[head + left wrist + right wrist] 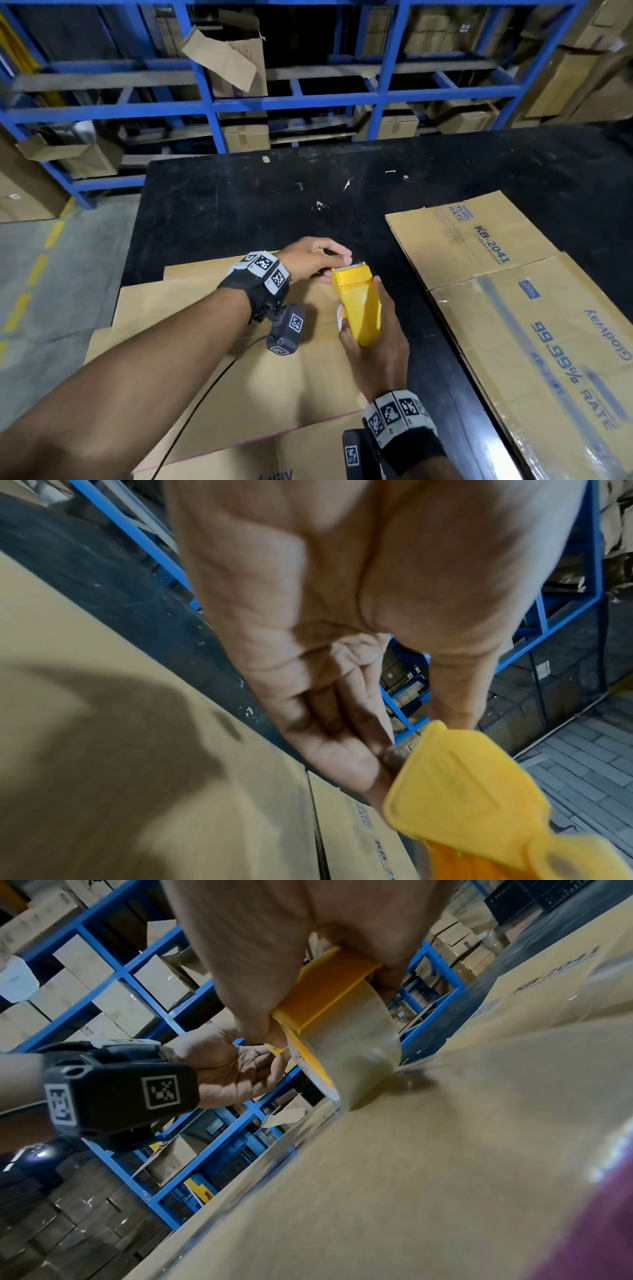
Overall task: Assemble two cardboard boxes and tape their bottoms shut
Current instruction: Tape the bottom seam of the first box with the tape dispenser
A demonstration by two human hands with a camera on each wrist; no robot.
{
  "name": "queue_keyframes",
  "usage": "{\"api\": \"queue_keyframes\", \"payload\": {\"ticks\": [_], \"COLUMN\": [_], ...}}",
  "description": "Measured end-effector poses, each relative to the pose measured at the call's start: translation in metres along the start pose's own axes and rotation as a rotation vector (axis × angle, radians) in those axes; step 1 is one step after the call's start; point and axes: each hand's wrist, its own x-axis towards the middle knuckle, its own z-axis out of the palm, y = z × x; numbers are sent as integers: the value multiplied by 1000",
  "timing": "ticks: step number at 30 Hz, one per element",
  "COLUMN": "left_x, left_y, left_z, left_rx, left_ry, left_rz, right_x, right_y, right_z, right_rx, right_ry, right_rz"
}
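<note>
A yellow tape dispenser (pixel 359 308) with a clear tape roll (pixel 363 1053) is held low over a plain cardboard box (pixel 239 377) at the table's near edge. My right hand (pixel 363 318) grips the dispenser's body from behind. At the dispenser's front tip my left hand (pixel 342 261) pinches thumb against fingers; the tape end there is too small to make out. In the left wrist view the left hand (pixel 411 739) meets the dispenser (pixel 462 783). A shiny tape strip (pixel 260 1185) lies along the cardboard. A flattened box marked KB-2041 (pixel 479 240) lies to the right.
The black table (pixel 274 205) stretches ahead. Another cardboard box (pixel 548 342) with glossy tape on it lies at the right, against the flattened one. Blue racks (pixel 212 102) holding cartons stand behind the table. Grey floor with yellow dashes (pixel 34 270) is at the left.
</note>
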Motion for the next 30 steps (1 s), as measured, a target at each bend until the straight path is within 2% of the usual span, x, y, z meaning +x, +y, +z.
{"api": "queue_keyframes", "payload": {"ticks": [9,13,17,20,22,24,30], "left_x": [30,36,41,53,66,79,112], "left_y": [3,5,12,26,36,38,11], "left_z": [-10,-14,-16,-37,-57,-69,-63], "left_rx": [50,178,290,281,285,314,361], "left_ry": [-109,-109,-84,29,58,21,-31], "left_rz": [-117,-40,46,117,129,128,87], "right_x": [-2,-1,7,4,-5,-12,2], "right_y": [1,0,-12,-21,-24,-24,-27], "right_z": [4,3,0,-7,-13,-17,-18], "right_rx": [44,86,1,-73,-93,-128,-251], "right_ry": [80,65,46,55,50,19,-37], "right_rz": [8,11,-17,-3,2,-11,46]}}
